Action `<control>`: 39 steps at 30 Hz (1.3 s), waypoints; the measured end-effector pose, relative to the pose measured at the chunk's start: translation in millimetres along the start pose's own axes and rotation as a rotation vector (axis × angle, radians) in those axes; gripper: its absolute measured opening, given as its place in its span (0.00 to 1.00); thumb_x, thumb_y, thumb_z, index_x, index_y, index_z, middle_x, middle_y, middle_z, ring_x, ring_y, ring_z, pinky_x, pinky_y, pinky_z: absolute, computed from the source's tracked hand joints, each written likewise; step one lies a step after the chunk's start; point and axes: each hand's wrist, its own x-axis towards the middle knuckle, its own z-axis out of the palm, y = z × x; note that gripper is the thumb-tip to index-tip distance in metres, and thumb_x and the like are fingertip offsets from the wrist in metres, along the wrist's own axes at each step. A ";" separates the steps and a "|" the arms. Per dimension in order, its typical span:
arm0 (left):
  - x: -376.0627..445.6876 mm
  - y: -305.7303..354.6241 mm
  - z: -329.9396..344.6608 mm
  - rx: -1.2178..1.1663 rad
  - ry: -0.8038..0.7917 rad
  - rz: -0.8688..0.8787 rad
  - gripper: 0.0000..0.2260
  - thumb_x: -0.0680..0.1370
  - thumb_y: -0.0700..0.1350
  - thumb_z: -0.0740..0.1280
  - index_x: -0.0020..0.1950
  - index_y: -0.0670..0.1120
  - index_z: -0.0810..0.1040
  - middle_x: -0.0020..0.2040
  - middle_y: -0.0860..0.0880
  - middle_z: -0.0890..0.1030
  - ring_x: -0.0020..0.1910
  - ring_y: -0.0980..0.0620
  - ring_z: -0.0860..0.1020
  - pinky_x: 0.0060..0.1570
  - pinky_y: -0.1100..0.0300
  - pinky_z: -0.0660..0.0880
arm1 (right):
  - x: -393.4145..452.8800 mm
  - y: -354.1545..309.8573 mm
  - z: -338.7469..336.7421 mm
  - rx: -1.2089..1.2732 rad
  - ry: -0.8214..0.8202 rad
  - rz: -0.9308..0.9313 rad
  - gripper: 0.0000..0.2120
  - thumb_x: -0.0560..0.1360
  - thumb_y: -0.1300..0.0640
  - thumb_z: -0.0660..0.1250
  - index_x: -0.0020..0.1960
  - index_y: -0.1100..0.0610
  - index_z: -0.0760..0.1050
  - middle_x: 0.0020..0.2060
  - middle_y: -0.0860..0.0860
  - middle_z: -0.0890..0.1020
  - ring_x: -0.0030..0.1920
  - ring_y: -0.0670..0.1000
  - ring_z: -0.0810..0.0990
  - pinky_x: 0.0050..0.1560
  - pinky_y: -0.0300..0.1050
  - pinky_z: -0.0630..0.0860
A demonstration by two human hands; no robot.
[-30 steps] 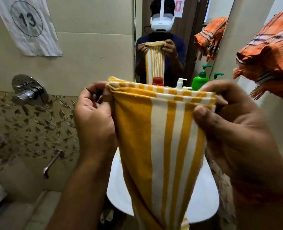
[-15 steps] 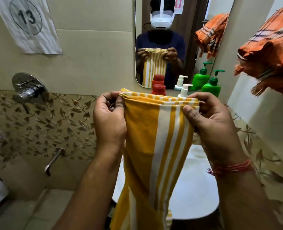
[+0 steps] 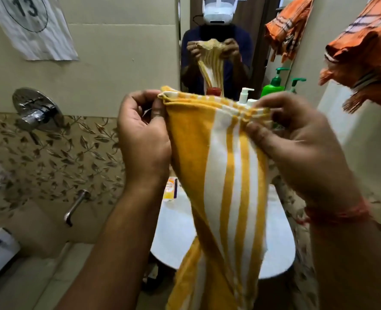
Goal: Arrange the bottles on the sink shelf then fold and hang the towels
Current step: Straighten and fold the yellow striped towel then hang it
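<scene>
A yellow and white striped towel hangs folded lengthwise in front of me, over the white sink. My left hand pinches its top left corner. My right hand grips the top right corner, bunching the cloth. Behind the towel's top edge stand a red-capped bottle, a white pump bottle and a green pump bottle by the mirror; their lower parts are hidden. An orange checked towel hangs on the right wall.
A mirror ahead reflects a person holding the towel. A chrome mixer knob and a spout sit on the left wall, under a paper sign with 13. A small orange packet lies on the sink edge.
My hands have drawn closer together, so the towel's top edge is narrower and more bunched. The towel now hides more of the bottles.
</scene>
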 end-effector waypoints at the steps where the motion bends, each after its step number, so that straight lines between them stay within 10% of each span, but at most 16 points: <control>1: 1.5 -3.1 1.0 -0.006 0.011 -0.035 0.03 0.82 0.43 0.66 0.51 0.51 0.78 0.49 0.51 0.83 0.48 0.56 0.82 0.50 0.57 0.81 | 0.7 2.5 1.0 -0.001 0.022 0.010 0.07 0.76 0.59 0.70 0.53 0.51 0.77 0.46 0.49 0.83 0.48 0.50 0.84 0.45 0.50 0.84; 4: 1.0 -9.4 4.3 0.005 -0.028 -0.046 0.02 0.82 0.44 0.67 0.52 0.50 0.78 0.50 0.48 0.83 0.50 0.50 0.82 0.50 0.53 0.81 | 2.9 1.1 0.8 0.282 0.046 -0.008 0.08 0.74 0.61 0.68 0.50 0.50 0.79 0.44 0.48 0.84 0.44 0.48 0.84 0.42 0.42 0.82; 13: -2.9 -17.7 5.8 -0.059 -0.014 -0.074 0.08 0.82 0.41 0.66 0.48 0.54 0.77 0.45 0.53 0.81 0.45 0.59 0.79 0.44 0.65 0.76 | 4.9 23.3 -4.3 -0.049 0.267 0.082 0.14 0.74 0.52 0.69 0.60 0.49 0.76 0.54 0.53 0.84 0.53 0.52 0.85 0.45 0.49 0.83; 39: 6.3 -22.6 -0.1 -0.118 -0.116 -0.101 0.04 0.81 0.44 0.67 0.54 0.52 0.78 0.53 0.49 0.83 0.55 0.50 0.82 0.54 0.51 0.81 | 12.9 29.7 -5.4 -0.206 0.417 -0.082 0.20 0.75 0.50 0.71 0.63 0.58 0.72 0.56 0.55 0.81 0.56 0.51 0.83 0.54 0.54 0.82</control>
